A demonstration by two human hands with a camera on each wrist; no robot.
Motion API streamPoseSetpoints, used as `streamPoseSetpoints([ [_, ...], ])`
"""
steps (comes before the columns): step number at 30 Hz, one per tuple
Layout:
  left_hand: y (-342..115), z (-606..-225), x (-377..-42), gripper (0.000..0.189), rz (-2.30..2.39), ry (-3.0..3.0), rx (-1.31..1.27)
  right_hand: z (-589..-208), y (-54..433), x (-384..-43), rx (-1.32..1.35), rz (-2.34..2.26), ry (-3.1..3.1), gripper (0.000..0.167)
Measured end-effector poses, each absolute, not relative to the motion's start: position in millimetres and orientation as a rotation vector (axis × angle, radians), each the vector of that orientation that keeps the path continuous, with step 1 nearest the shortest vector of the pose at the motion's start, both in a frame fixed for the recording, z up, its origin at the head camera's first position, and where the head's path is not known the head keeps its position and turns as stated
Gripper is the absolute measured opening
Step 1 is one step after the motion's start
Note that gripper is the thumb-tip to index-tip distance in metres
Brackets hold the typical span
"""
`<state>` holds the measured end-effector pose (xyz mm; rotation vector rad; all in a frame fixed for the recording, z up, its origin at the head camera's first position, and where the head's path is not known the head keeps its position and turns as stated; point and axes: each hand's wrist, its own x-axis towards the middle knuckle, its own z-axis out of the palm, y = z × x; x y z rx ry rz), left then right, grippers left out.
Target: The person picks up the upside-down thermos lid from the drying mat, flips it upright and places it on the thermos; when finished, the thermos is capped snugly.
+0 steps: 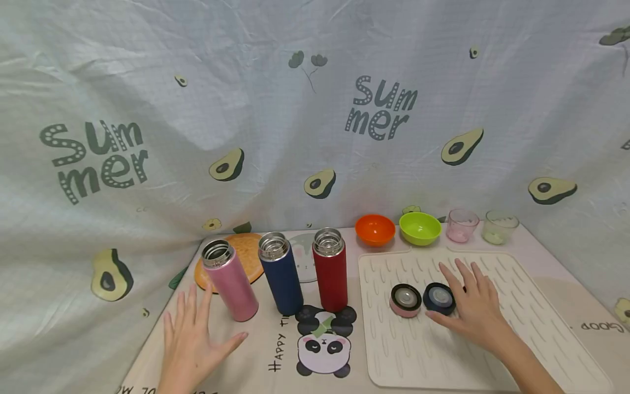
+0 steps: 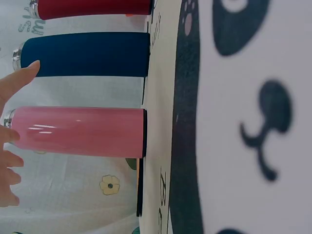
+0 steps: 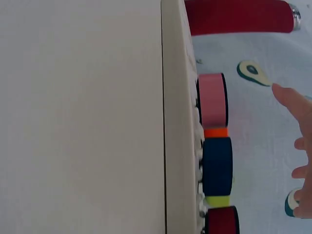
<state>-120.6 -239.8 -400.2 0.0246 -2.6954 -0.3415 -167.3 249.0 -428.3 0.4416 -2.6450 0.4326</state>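
Observation:
Three lidless thermos bottles stand upright in a row: a pink bottle (image 1: 231,284), a blue bottle (image 1: 281,279) and a red bottle (image 1: 331,276). My left hand (image 1: 192,334), fingers spread, hovers in front of the pink bottle and holds nothing. On the white drying mat (image 1: 394,355) lie a pink lid (image 1: 406,301), a blue lid (image 1: 439,299) and a dark red lid (image 3: 222,220), which my hand mostly hides in the head view. Above the lids my right hand (image 1: 472,306) is spread with nothing in it; the right wrist view shows its fingers apart from them.
An orange bowl (image 1: 375,230), a green bowl (image 1: 420,229), a pink glass cup (image 1: 462,225) and a pale green glass cup (image 1: 500,227) line the back edge. Behind the bottles lies a round orange placemat (image 1: 248,254). A printed curtain (image 1: 275,120) hangs behind the table.

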Motion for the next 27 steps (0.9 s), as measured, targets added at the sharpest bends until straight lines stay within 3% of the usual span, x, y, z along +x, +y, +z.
streamPoseSetpoints([
  [13, -225, -397, -114, 0.101, -0.422, -2.587, 0.084, -449, 218, -196, 0.693, 0.430, -2.657, 0.091],
  [27, -187, -401, -108, 0.082, -0.517, -2.587, -0.180, -460, 211, -208, 0.698, 0.332, -2.755, 0.068],
])
